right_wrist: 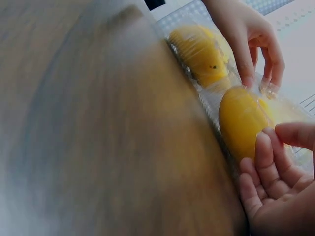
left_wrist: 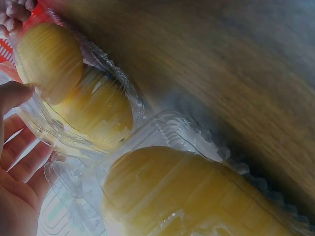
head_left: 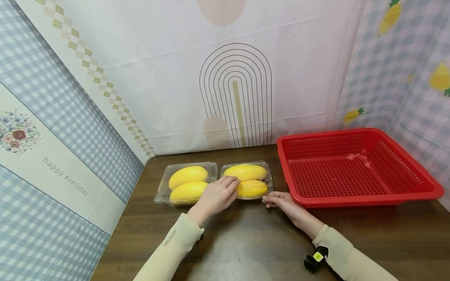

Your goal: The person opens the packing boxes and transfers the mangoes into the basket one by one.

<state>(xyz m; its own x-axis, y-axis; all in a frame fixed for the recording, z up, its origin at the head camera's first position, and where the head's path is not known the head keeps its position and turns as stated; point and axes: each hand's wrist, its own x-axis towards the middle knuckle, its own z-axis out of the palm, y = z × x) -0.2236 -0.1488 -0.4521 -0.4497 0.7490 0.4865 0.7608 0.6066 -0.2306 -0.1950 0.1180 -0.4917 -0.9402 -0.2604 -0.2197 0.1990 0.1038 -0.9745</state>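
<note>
Two clear plastic clamshell boxes lie side by side on the table, each holding two yellow, oval, mango-like fruits. At the left side of the right-hand clamshell box (head_left: 247,198), my left hand (head_left: 219,193) holds its plastic with bent fingers, thumb and fingers spread around it in the left wrist view. My right hand (head_left: 281,201) pinches the box's near right corner between thumb and forefinger. One fruit (right_wrist: 241,120) shows between both hands in the right wrist view. The left-hand clamshell box (head_left: 162,195) sits beside my left forearm, untouched, its fruit (left_wrist: 187,191) close up in the left wrist view.
A red plastic basket (head_left: 290,171) with perforated walls stands on the right, its near left corner just above my right wrist. Dark wooden table (head_left: 239,249) stretches in front. Patterned cloth (head_left: 168,97) hangs behind and along both sides.
</note>
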